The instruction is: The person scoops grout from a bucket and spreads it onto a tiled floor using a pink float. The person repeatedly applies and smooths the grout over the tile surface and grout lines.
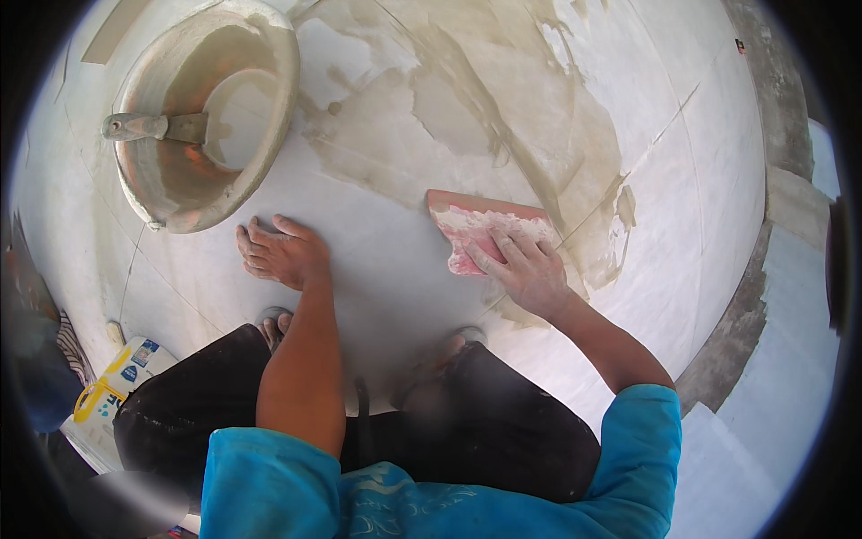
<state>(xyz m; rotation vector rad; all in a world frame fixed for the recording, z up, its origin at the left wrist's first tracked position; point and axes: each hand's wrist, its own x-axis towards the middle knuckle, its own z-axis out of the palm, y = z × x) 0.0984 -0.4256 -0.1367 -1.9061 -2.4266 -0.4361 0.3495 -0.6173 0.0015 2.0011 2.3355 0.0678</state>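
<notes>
My right hand (530, 274) grips a flat, pink rubber float (476, 207) smeared with pale material, which lies on the tiled floor (682, 207) over streaks of beige grout (467, 81). My left hand (285, 254) rests on the tiles with its fingers apart and nothing in it, below a worn bucket (283, 90) crusted with grout. A putty knife (175, 128) lies across the bucket's left side, its handle sticking out past the rim. Grey-beige residue coats the bucket's inner wall.
At the lower left lie a white and yellow bag (117, 377) and some dark items. A grey rough strip (745, 305) runs along the right edge beside pale slabs (754, 404). My knees and feet are at the bottom, and a beige strip (112, 27) is at the upper left.
</notes>
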